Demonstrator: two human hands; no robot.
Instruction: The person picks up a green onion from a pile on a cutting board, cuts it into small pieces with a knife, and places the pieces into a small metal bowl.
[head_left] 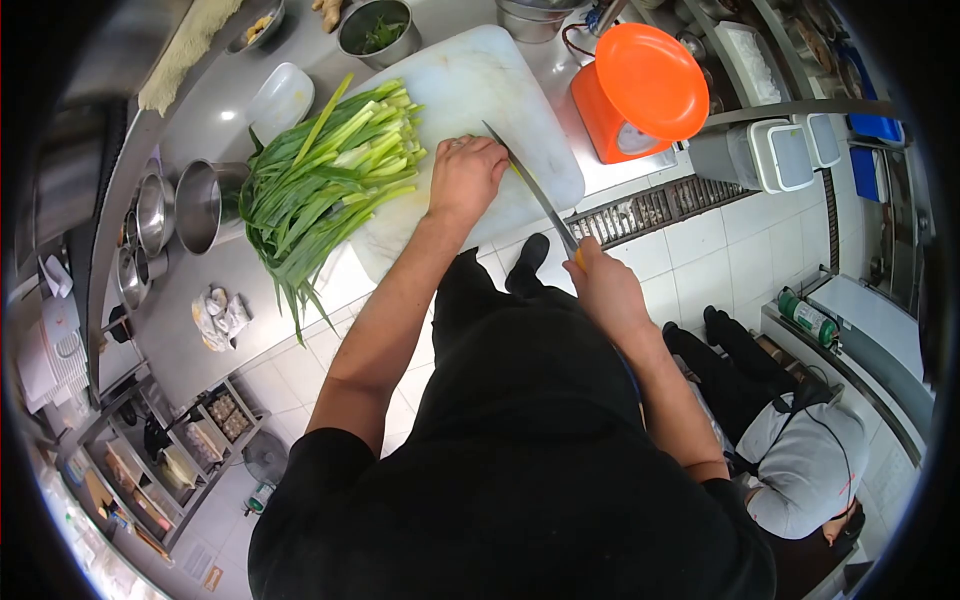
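Note:
My right hand [606, 292] is wrapped round the yellow handle of a kitchen knife [540, 196], whose long blade points up and left over the white cutting board [480, 75]. Close to the blade, my left hand [468, 175] rests on the board with its fingers curled together. A small yellow-green bit shows between those fingers and the blade; what the hand holds is mostly hidden. Left of my hand lies a large bunch of spring onions [335, 175], pale stalks toward the board's middle and green leaves hanging over the counter edge.
An orange scale [640, 95] stands right of the board. Metal bowls with greens [380, 40], a steel pot [210, 205], a white plastic tray [282, 98] and a crumpled cloth [220, 318] sit around it. Another person [790, 440] is at lower right.

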